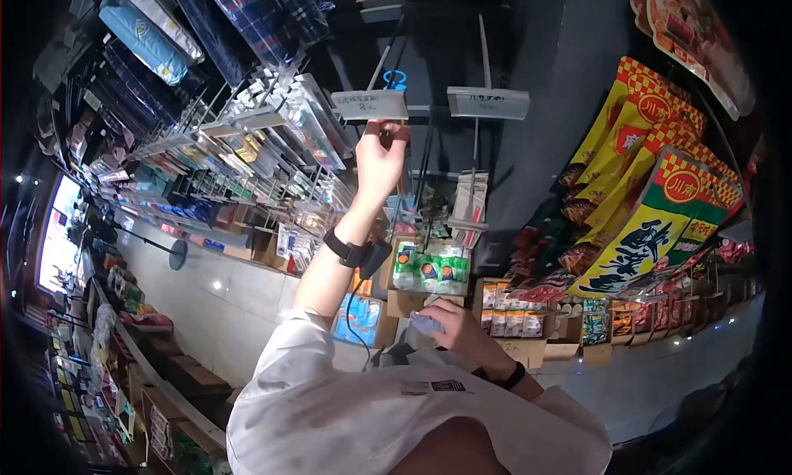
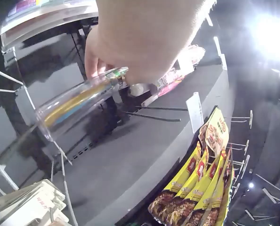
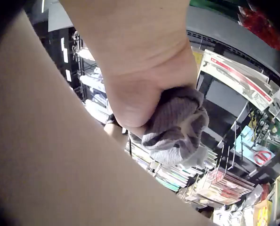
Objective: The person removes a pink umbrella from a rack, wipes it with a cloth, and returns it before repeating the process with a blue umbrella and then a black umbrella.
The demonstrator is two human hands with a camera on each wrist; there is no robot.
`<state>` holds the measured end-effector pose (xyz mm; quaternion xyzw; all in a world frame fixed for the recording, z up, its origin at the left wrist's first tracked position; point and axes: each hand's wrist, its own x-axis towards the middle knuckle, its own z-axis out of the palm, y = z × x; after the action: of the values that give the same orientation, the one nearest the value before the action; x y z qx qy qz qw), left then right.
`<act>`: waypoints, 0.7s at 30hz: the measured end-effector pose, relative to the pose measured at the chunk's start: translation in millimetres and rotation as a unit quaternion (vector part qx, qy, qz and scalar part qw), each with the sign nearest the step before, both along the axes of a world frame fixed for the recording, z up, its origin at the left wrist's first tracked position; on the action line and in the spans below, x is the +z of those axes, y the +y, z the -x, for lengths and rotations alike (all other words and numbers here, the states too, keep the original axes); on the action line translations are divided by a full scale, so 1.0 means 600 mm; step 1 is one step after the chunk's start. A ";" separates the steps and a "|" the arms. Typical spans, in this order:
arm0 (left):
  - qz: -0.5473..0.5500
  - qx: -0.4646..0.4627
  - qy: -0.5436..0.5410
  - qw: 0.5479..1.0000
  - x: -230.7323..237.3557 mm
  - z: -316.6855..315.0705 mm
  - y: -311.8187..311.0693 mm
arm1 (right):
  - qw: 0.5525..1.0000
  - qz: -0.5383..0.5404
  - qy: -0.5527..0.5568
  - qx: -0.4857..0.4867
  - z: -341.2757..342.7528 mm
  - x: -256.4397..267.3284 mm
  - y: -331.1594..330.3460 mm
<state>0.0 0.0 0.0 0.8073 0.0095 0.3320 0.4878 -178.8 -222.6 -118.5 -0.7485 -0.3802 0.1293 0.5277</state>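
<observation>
My left hand is raised at the rack, its fingertips just under a price-tag holder. In the left wrist view its curled fingers pinch the top of a clear plastic package with yellow and blue strips inside. Part of the grip is hidden behind the wrist. Low in front of my body, the right hand grips a crumpled grey cloth. Seen from the right wrist, the cloth is bunched up and bulges out of the curled palm.
Metal hooks stick out from the dark panel, one with another price-tag holder on its end. Yellow snack packets hang at right, umbrellas at upper left. Boxes of green-and-white packs stand below.
</observation>
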 end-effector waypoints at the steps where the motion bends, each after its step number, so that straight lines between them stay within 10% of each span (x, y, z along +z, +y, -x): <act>1: 0.000 0.002 0.024 1.000 0.006 0.000 0.006 | 1.000 -0.012 -0.002 -0.003 0.003 0.003 0.005; 7: 0.171 -0.132 -0.088 0.972 -0.048 -0.108 0.021 | 1.000 -0.003 -0.014 -0.016 -0.016 -0.021 -0.026; 9: 0.342 -0.327 -0.160 0.866 -0.048 -0.137 0.028 | 0.999 -0.001 -0.033 -0.016 -0.019 -0.035 -0.029; 12: 0.082 -0.080 -0.067 0.991 -0.035 -0.165 0.027 | 0.999 -0.003 -0.039 -0.021 -0.016 -0.034 -0.032; 17: -0.090 -0.024 -0.052 0.994 -0.056 -0.206 0.036 | 0.999 0.037 -0.002 -0.037 0.001 -0.018 -0.037; 19: 0.013 -0.050 -0.060 0.997 -0.034 -0.173 0.014 | 0.999 0.033 -0.017 -0.040 0.007 -0.033 -0.037; 21: -0.180 0.028 -0.076 0.980 -0.110 -0.249 0.050 | 0.998 0.034 -0.037 -0.042 0.015 -0.040 -0.036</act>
<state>149.1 30.0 -65.7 0.8536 -0.0654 0.4023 0.3245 -187.5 -244.4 -142.4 -0.7855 -0.3631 0.0928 0.4925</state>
